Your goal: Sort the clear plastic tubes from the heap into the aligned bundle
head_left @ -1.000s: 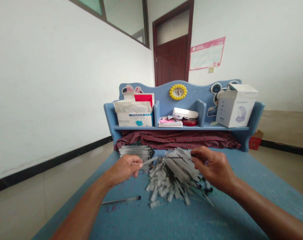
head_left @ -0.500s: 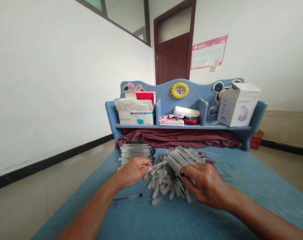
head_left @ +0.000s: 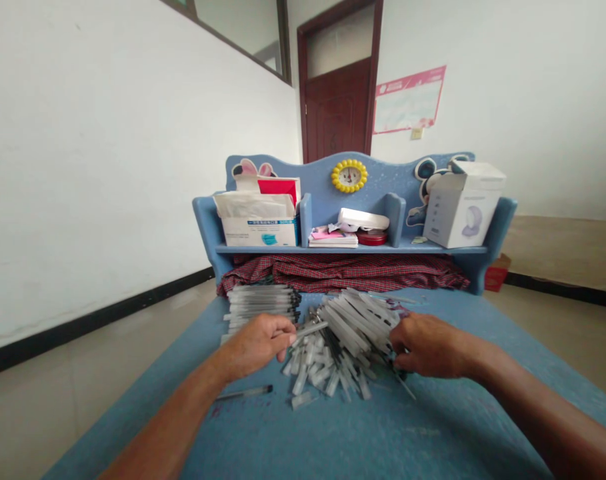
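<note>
A loose heap of clear pen barrels and caps (head_left: 340, 340) lies in the middle of the blue desk (head_left: 343, 433). My left hand (head_left: 255, 345) is closed in a pinch on one clear pen barrel (head_left: 310, 329) that points right toward the heap. My right hand (head_left: 427, 347) rests at the heap's right edge with its fingers curled down into the pieces; what they grip is hidden. A neat stack of assembled pens (head_left: 260, 303) lies just beyond my left hand. One single pen (head_left: 245, 393) lies alone near my left forearm.
A blue desk shelf (head_left: 353, 248) stands at the back with a mask box (head_left: 257, 227), notebooks, a red tin, a small yellow clock (head_left: 349, 176) and a white carton (head_left: 460, 212). Red checked cloth (head_left: 343, 272) lies under it. A brown door (head_left: 337, 110) is behind.
My right hand went from holding a thin part up near my left hand, down onto the heap, then to the heap's right edge. My left hand kept its barrel.
</note>
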The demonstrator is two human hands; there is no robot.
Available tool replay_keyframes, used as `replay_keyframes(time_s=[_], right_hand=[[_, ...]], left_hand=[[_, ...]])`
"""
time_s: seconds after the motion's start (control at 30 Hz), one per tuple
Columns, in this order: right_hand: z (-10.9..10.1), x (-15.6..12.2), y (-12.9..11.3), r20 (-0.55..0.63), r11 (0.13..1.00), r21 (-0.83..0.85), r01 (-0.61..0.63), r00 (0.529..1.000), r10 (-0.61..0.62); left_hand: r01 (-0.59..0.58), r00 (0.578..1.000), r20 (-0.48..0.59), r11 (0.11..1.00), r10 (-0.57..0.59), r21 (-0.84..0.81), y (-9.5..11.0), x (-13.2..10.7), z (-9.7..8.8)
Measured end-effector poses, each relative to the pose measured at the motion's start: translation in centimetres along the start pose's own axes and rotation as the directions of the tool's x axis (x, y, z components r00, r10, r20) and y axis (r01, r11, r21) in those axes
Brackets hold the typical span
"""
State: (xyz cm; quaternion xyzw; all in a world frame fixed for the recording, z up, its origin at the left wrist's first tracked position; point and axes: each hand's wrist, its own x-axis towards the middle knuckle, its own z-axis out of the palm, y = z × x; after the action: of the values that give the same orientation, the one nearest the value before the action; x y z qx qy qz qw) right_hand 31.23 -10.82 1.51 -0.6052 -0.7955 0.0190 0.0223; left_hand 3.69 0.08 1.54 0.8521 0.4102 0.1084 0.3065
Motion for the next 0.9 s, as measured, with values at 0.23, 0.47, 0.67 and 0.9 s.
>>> replay_keyframes(time_s=[0.23, 0.47, 0.67, 0.9], right_hand=[[0.5, 0.3, 0.1, -0.178, 0.997, 0.068, -0.029, 0.983, 0.040], [0.8, 0.3, -4.7, -0.471, 0.950, -0.147, 0.276, 0.825, -0.313], [0.6, 0.0, -5.7, -0.397, 0.928, -0.160, 0.338, 0.838, -0.373], [-0.8, -3.1, -6.1, -0.372, 0.925, -0.094, 0.368, 0.849, -0.376]], left_hand=[[-0.019, 0.999, 0.038, 0.993, 0.023, -0.114, 0.4, -0.2, 0.4], [-0.185, 0.969, 0.140, 0.973, 0.204, -0.140, 3.5, -1.6, 2.0], [-0.298, 0.948, 0.122, 0.955, 0.295, 0.008, 5.2, -3.1, 1.3], [-0.314, 0.939, 0.214, 0.926, 0.270, 0.211, 5.0, -6.2, -0.2]])
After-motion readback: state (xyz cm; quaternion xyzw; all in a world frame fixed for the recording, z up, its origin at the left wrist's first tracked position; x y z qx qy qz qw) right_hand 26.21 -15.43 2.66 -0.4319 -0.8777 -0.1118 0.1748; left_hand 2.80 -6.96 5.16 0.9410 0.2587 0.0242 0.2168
